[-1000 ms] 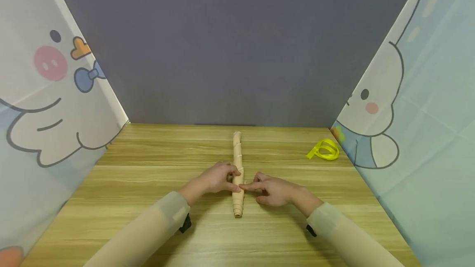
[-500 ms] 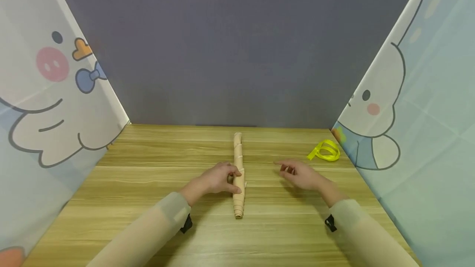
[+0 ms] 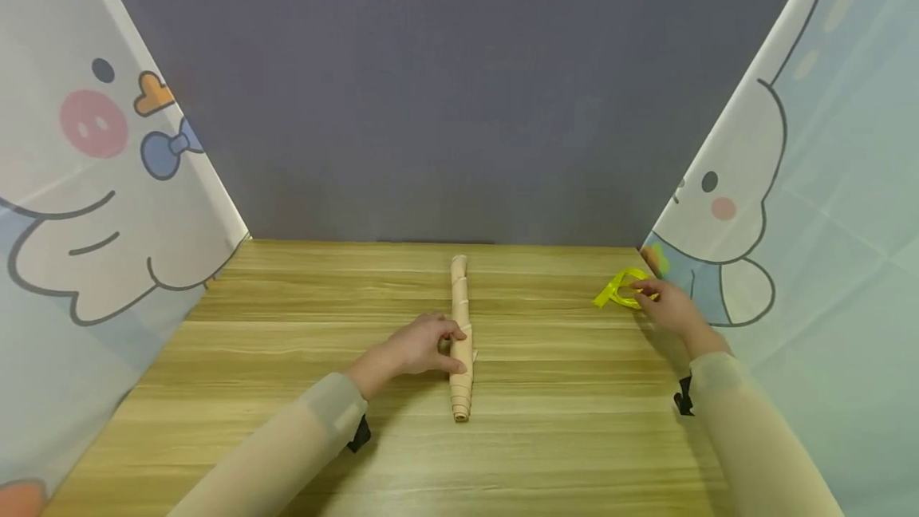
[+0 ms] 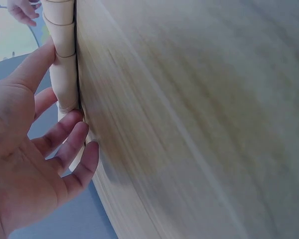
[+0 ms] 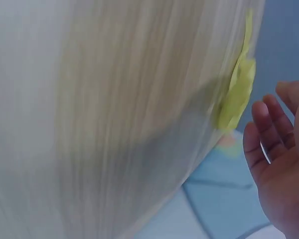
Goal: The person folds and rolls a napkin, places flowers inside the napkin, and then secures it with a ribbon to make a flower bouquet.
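Observation:
A slim beige roll, wound in overlapping layers, lies lengthwise on the wooden table. The left hand holds it near its middle, thumb and index finger on it. In the left wrist view the thumb lies against the roll, while the other fingers curl loosely beside it. A small tab sticks out on the roll's right side. At the far right, the right hand reaches over a coiled yellow ribbon, overlapping it. From the right wrist, bent fingers appear with a gap to the ribbon.
The wood-grain table ends at a dark grey panel at the back. Cartoon-printed cloth walls stand at the left and right; the ribbon lies close to the right one.
The right hand has left the roll's side and moved right and away to the yellow ribbon. The left hand and the roll have stayed in place.

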Tool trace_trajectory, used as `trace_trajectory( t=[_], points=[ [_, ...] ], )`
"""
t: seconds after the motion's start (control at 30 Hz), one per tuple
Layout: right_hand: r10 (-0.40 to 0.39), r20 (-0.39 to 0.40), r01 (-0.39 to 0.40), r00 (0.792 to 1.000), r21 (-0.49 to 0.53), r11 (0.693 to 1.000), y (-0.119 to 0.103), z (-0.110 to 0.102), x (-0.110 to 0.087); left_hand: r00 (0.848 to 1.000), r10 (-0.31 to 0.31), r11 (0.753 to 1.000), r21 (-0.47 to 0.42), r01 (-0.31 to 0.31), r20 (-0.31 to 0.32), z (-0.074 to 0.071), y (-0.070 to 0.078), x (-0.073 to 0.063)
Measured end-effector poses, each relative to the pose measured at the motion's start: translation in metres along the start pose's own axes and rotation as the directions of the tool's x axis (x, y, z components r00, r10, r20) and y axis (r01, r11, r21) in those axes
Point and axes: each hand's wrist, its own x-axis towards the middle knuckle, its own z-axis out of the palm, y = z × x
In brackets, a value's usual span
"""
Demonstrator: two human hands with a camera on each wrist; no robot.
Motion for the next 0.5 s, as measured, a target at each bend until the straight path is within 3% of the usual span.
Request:
trace_trajectory(
  t=[0.17, 0.5],
  points=[
    [0.055, 0.018, -0.054, 0.998, -0.012, 0.998, 0.017, -0.009, -0.004, 1.000, 0.008, 1.000, 0.003, -0.008, -0.001, 0.000, -0.001, 0.000],
    [0.111, 0.050, -0.107, 0.993, -0.077, 0.991, 0.024, -0.007, -0.008, 1.000, 0.023, 1.000, 0.018, -0.023, -0.003, 0.000, -0.001, -0.001]
  ],
)
